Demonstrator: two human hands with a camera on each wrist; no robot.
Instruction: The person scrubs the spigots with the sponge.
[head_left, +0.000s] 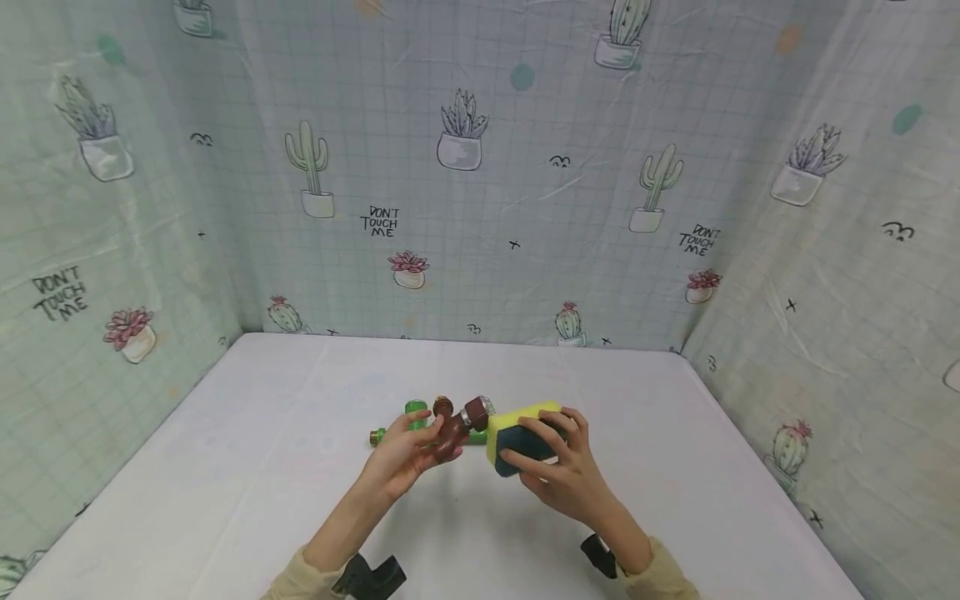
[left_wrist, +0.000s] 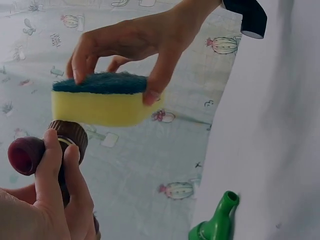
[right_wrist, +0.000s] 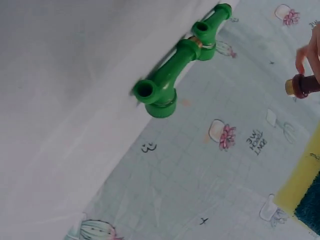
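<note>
My left hand (head_left: 403, 457) holds a brown Y-shaped pipe fitting (head_left: 451, 435) up off the table, its ribbed end (left_wrist: 73, 136) turned to the right. Fingers and thumb curl round the fitting's body; one open branch shows in the left wrist view. My right hand (head_left: 561, 468) grips a sponge (left_wrist: 102, 108) with a yellow foam side and a dark green scouring side. Fingertips press on the scouring side, and the yellow foam faces the ribbed end. Foam and fitting lie very close; whether they touch I cannot tell.
Behind the hands, two green pipe fittings, a nearer one (right_wrist: 171, 72) and a farther one (right_wrist: 212, 30), lie on the white table (head_left: 262, 433), partly hidden in the head view. A cactus-print curtain (head_left: 517, 192) surrounds the table's back and sides. Both wrists carry black mounts (head_left: 371, 577).
</note>
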